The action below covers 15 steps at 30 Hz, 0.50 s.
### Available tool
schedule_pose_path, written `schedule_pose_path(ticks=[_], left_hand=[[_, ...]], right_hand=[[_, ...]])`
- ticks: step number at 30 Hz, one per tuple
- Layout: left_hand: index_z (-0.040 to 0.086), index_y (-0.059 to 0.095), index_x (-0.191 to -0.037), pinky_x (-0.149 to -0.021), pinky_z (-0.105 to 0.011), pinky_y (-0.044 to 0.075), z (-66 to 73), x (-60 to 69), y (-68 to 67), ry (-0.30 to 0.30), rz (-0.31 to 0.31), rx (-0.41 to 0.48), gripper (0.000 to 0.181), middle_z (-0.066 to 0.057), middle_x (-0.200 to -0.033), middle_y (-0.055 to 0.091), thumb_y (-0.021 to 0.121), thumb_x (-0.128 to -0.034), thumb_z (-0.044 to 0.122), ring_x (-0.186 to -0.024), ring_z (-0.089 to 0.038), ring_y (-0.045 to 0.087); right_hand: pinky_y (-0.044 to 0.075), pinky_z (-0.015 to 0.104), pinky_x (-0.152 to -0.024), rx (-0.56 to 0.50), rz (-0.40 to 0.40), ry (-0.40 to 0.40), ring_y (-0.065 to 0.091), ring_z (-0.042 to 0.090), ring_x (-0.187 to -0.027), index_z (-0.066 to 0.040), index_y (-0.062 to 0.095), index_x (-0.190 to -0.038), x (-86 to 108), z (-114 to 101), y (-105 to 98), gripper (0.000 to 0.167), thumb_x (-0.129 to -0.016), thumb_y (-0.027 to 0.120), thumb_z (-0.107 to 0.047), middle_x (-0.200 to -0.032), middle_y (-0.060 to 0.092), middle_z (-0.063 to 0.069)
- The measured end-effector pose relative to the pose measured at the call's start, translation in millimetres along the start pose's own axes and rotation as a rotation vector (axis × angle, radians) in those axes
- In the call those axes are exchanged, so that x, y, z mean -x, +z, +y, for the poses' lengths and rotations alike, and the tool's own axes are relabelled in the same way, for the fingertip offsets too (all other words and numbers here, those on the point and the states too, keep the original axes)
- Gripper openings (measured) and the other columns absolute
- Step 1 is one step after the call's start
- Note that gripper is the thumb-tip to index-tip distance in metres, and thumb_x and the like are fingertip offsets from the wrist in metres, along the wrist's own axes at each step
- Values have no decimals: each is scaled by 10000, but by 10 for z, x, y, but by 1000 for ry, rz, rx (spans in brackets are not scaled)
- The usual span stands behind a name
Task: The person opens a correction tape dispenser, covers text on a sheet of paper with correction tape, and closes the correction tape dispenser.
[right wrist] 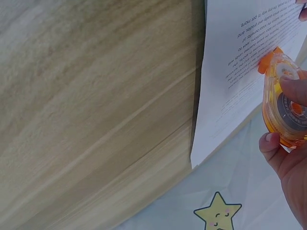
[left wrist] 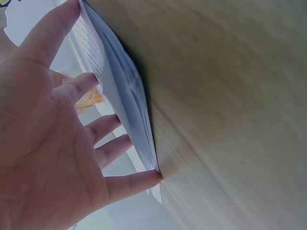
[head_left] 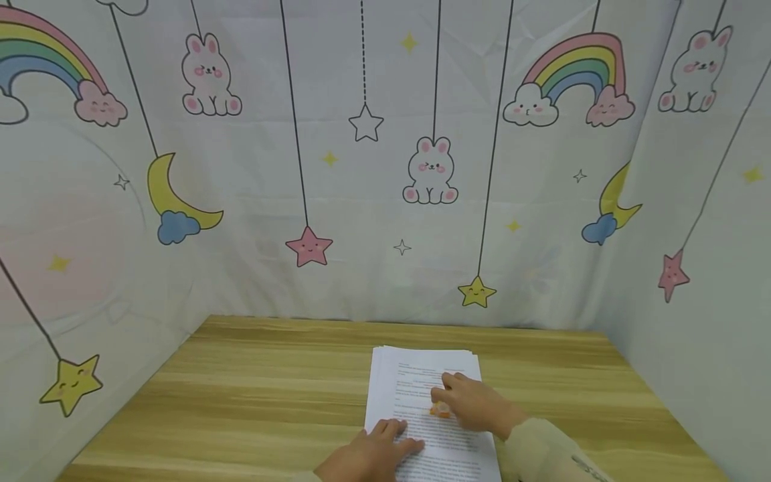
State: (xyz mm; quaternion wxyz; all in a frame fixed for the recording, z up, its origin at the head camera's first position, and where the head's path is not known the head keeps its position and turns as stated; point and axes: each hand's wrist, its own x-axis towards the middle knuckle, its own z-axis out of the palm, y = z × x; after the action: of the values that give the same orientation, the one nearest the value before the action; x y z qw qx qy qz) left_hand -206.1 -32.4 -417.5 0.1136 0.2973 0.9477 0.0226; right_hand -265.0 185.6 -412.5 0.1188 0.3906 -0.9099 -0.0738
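Observation:
A stack of printed paper lies on the table, its sheets slightly uneven at the edges. My right hand grips an orange, see-through correction tape over the printed lines. In the right wrist view, finger and thumb hold the body of the correction tape, and its orange tip is at the top sheet. My left hand rests on the lower left of the stack with its fingers spread. The left wrist view shows those fingertips on the edge of the paper, whose sheets bow up there.
The wood-grain table extends to both sides of the stack. Behind and beside it hangs a white cloth printed with stars, rabbits, moons and rainbows.

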Motion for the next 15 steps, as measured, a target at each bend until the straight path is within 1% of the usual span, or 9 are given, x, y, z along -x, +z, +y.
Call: schedule_pose_path(ticks=[4,6,8,10,11,13,15], left_hand=[[411,483,-1289,-911,-517,448,7,6,-16,1,-6,-3,639,32,-1376,424,685,-705,572,-1253,-195,400],[403,483,-1291,-906,-515,451,4,12,-25,8,-4,-7,636,26,-1373,425,683,-711,568,-1249,-199,402],[400,480,-1294,-900,-507,457,-1,19,-19,18,2,-14,636,24,-1370,427,676,-714,575,-1245,-198,408],[394,480,-1293,-892,-497,464,-8,30,-8,31,15,-21,635,19,-1363,432,672,-716,578,-1237,-199,416],[392,480,-1293,-888,-491,468,-11,36,-2,38,24,-26,635,16,-1360,435,670,-717,581,-1232,-200,420],[391,483,-1289,-880,-482,474,-15,41,11,48,41,-36,634,13,-1352,442,669,-715,585,-1224,-198,428],[391,486,-1284,-881,-481,473,-18,36,16,47,51,-36,632,13,-1347,446,675,-712,581,-1221,-197,429]], right_hand=[[434,229,-606,-20,52,-16,467,108,-701,-234,546,-969,28,19,22,246,-795,645,-90,-856,490,-30],[394,196,-585,-78,103,-14,401,65,-665,-228,565,-967,44,40,45,254,-791,642,-61,-808,452,-53],[353,172,-573,-174,159,-5,329,25,-650,-210,584,-973,68,70,72,280,-783,623,-8,-777,417,-68],[337,159,-583,-281,207,31,300,5,-654,-190,602,-980,99,108,91,304,-773,602,33,-767,411,-77],[351,161,-590,-327,224,56,314,-2,-662,-179,605,-984,118,125,92,310,-771,589,46,-772,423,-78],[396,183,-617,-396,226,111,385,6,-694,-172,599,-1001,155,169,92,320,-775,570,53,-815,467,-71],[434,213,-651,-431,210,169,453,37,-739,-180,594,-1014,188,208,83,315,-784,574,34,-856,498,-69]])
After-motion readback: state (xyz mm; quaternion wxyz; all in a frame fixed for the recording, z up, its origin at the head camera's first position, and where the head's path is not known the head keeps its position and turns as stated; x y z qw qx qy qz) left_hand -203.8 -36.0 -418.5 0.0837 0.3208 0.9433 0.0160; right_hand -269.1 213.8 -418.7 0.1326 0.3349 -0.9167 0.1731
